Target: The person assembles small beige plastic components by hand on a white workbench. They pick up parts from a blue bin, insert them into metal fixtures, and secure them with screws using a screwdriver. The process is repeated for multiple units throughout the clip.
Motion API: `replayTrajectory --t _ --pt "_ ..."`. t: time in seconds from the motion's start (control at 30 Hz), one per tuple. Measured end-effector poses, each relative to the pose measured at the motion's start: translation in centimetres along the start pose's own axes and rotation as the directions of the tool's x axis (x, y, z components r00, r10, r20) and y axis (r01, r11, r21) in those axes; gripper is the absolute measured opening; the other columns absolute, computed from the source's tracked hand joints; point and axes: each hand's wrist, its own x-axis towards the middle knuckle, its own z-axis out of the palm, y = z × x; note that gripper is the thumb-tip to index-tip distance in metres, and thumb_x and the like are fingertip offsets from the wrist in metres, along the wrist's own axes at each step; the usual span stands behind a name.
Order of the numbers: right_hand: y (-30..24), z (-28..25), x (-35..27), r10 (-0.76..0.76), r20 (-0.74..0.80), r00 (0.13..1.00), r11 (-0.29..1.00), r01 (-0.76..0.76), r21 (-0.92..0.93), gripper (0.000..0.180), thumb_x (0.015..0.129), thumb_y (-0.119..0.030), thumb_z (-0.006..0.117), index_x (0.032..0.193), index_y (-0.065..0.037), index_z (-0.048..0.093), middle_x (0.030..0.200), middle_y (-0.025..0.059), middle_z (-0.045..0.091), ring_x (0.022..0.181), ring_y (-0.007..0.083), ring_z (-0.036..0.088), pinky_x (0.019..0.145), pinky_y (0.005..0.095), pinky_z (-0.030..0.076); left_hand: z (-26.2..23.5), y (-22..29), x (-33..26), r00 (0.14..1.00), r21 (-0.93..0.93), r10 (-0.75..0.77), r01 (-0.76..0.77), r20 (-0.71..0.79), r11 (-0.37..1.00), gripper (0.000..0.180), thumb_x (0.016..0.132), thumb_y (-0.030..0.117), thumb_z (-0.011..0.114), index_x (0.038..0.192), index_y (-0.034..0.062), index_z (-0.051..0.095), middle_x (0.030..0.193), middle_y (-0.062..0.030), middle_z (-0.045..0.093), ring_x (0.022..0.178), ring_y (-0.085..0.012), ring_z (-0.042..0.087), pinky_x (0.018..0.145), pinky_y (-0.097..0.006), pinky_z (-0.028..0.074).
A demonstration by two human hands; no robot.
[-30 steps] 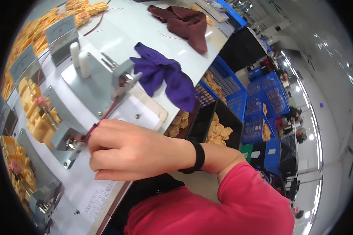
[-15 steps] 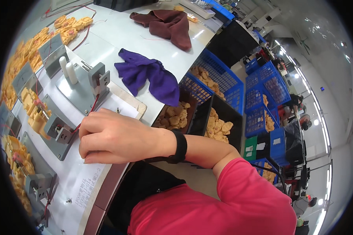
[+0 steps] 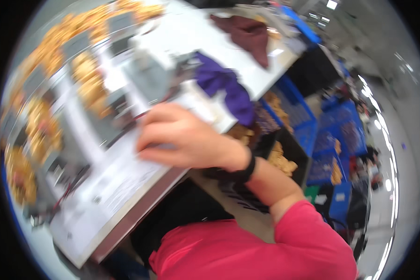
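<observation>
My right hand (image 3: 184,137), with a black band on its wrist, hovers over the front part of the white worktable. Its fingers are curled in toward the thumb; whether anything sits between them is hidden and blurred. Nearest to the fingertips is a grey metal fixture (image 3: 121,109) with a yellow moulded plastic piece (image 3: 88,84) on it. A printed paper sheet (image 3: 130,191) lies below the hand along the table edge. Beyond the hand stands another grey fixture plate (image 3: 147,77), smeared by motion. My left hand is out of the picture.
Many yellow pieces (image 3: 56,35) line the table's far left. A purple cloth (image 3: 226,88) and a brown cloth (image 3: 247,35) lie on the tabletop. Right of the table stand a blue crate (image 3: 305,126) and a black bin (image 3: 303,165), both holding yellowish pieces.
The whole view has swung, so the table and fixtures sit further right in the picture and look blurred. My right hand stays curled, with a small gap now showing beside its thumb.
</observation>
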Motion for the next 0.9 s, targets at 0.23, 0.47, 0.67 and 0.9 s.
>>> replayTrajectory --t 0.23,0.47,0.67,0.9 --pt "-2.1 -0.7 0.1 0.241 0.125 0.962 0.969 -0.233 -0.078 0.011 0.079 -0.007 0.074 0.089 -0.005 0.069 0.092 0.0075 0.059 0.084 0.0216 0.060 0.072 0.0305 0.049 -0.4 1.6 0.1 0.949 0.281 0.297 -0.315 0.108 0.907 0.047 0.088 0.017 0.058 0.126 -0.0096 0.053 0.123 -0.0202 0.060 0.111 -0.0290 0.058 0.097 -0.039 0.045" --pt "-2.3 -0.4 0.3 0.272 0.121 0.955 0.962 -0.266 -0.067 0.010 0.080 -0.004 0.072 0.090 -0.003 0.069 0.093 0.0078 0.060 0.085 0.0203 0.060 0.073 0.0297 0.049 -0.2 1.8 -0.3 0.954 0.229 0.286 -0.298 0.084 0.927 0.043 0.090 0.019 0.058 0.124 -0.0074 0.056 0.119 -0.0178 0.062 0.107 -0.0268 0.060 0.095 -0.037 0.046" --pt "-2.8 -0.1 0.3 0.280 0.052 0.959 0.949 -0.268 -0.167 0.012 0.080 -0.002 0.071 0.091 -0.002 0.067 0.091 0.0079 0.060 0.085 0.0207 0.060 0.074 0.0299 0.049 0.4 2.4 -0.1 0.922 0.309 0.377 -0.385 0.088 0.870 0.037 0.088 0.015 0.058 0.120 -0.0033 0.061 0.109 -0.0156 0.066 0.097 -0.0253 0.063 0.087 -0.034 0.048" --pt "-7.6 3.5 0.9 0.113 0.076 0.991 0.976 -0.097 -0.196 0.020 0.078 -0.004 0.073 0.097 -0.005 0.068 0.092 0.0090 0.061 0.087 0.0252 0.057 0.077 0.0343 0.046 0.2 3.2 0.3 0.906 0.449 0.412 -0.410 0.099 0.794 0.031 0.089 0.017 0.057 0.116 0.0038 0.065 0.093 -0.0124 0.064 0.082 -0.0257 0.061 0.075 -0.034 0.047"
